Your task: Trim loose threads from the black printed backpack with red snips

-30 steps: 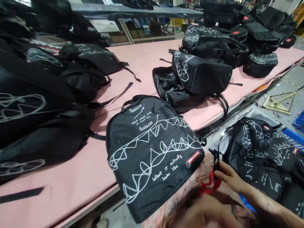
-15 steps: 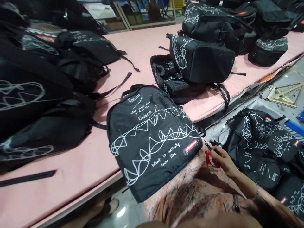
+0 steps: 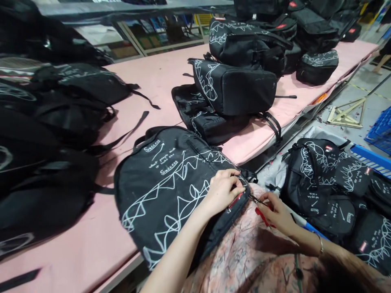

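At lower centre of the frame, the bare left hand (image 3: 224,189) has come onto the right-hand corner of the black fabric backpack with white scribbled print (image 3: 165,191), fingers curled (pinch unclear), while the right hand (image 3: 277,215) grips red-handled, dark-bladed scissors (image 3: 262,215) just beside it, bringing both hands to one working spot.

From my end of the feed I'd call this a bag workshop or factory floor. A long, pink-covered counter (image 3: 146,81) runs across my view, with black bags (image 3: 61,167) heaped at left and more toward far right. A blue crate (image 3: 371,160) at right is packed with others, and the near backpack (image 3: 143,183) bears the same white scrawl, so I read batch work. I also see small scraps strewn over the grey floor (image 3: 354,135) and a second long table (image 3: 128,15) on the far side.
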Demonstrator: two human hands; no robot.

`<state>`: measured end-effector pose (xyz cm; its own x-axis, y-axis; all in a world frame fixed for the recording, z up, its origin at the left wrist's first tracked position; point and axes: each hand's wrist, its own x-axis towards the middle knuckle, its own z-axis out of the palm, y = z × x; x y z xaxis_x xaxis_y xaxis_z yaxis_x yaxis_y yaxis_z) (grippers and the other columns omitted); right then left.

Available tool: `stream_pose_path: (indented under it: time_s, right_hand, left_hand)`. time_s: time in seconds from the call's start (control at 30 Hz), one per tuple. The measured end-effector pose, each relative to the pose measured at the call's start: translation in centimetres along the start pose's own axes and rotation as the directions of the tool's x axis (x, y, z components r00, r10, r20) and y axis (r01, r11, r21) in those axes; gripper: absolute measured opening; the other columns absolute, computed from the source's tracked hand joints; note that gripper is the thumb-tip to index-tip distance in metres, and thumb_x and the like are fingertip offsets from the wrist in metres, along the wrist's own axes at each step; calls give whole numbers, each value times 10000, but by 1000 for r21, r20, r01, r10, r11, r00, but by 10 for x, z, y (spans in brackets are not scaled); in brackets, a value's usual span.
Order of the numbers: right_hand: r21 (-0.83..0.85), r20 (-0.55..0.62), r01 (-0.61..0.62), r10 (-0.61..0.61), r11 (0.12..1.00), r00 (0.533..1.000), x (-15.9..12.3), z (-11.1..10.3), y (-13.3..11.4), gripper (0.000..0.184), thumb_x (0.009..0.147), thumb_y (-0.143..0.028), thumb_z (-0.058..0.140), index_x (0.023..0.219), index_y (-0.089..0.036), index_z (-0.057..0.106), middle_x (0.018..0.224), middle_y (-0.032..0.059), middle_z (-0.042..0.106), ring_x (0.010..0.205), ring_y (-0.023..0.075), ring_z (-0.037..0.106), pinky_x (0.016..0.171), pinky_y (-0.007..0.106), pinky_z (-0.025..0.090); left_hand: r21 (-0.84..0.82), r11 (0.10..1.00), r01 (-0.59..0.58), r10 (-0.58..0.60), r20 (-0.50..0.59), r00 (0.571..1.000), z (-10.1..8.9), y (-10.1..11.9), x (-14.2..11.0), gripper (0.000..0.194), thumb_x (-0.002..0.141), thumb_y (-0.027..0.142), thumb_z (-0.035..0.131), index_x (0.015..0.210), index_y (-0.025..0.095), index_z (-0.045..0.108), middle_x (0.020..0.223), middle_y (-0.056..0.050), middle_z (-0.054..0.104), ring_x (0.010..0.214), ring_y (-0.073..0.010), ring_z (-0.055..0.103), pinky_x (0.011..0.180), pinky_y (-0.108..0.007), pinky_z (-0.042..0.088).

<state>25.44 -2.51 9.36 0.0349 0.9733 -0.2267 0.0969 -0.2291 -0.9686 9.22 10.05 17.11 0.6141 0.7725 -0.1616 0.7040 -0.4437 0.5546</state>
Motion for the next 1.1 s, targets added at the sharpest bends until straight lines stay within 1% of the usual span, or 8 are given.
stream_pose_path:
  time_s: [0.1,0.3,0.53,0.73,0.87,0.97,1.03,1.1]
  right_hand:
    - [14,13,-24,24,1000,1000,2,2,-13,204,865,-401,500,862,-201,460,649,-36,485,494,82,384,441,187,288]
    - [-119,-15,67,-69,991,997,2,7,-34,161,864,-351,500,838,-193,484,722,-23,510,644,114,463,568,220,369]
    - [-249,-18,114,-122,962,992,8,13,-36,117,882,-307,461,877,-191,469,763,-16,531,687,128,485,589,230,362]
    - [-423,20,160,-167,892,986,18,4,-32,118,869,-318,504,889,-202,494,757,-21,545,669,126,490,582,221,346]
    - [-351,51,215,-211,911,976,25,-1,-15,139,874,-346,508,873,-207,510,754,-18,548,683,128,495,587,219,366]
    - [-251,67,248,-239,935,969,29,-5,-5,160,877,-364,510,885,-205,524,759,-16,552,691,127,504,601,223,387]
    - [-187,53,265,-260,946,964,34,-10,-1,182,879,-378,511,909,-200,536,762,-14,553,686,126,511,609,226,399]
    - [-143,36,284,-282,948,959,41,-18,1,208,876,-393,519,923,-193,554,783,-5,560,692,128,521,626,235,412]
  left_hand:
    - [-31,999,15,-15,-24,1000,3,-2,0,118,758,205,544,663,199,613,1142,-32,567,1068,-256,448,899,-455,341]
    - [-94,995,-18,11,-80,997,10,-11,1,132,747,206,531,649,201,618,1106,-22,585,1027,-234,473,909,-432,334]
    - [-84,996,-15,7,-90,996,9,-7,1,165,743,195,523,619,208,632,1085,-18,596,1018,-238,478,899,-432,337]
    - [-92,996,-15,5,-111,994,11,-5,0,152,742,193,526,623,199,619,1072,-27,602,1012,-240,478,891,-436,343]
    - [-138,990,-4,-17,-149,989,16,-6,1,150,747,202,522,615,190,594,1053,-33,608,1005,-238,487,898,-439,346]
    - [-251,968,-22,-37,-229,973,17,-8,2,159,770,247,505,644,190,583,1038,-45,610,993,-228,510,902,-428,363]
    - [-350,936,-41,-76,-313,947,14,-11,1,192,790,299,494,649,188,562,978,-53,619,936,-210,543,879,-399,398]
    - [-371,927,-56,-113,-418,901,9,-15,-6,220,805,336,483,656,187,545,948,-59,614,911,-201,556,870,-379,417]
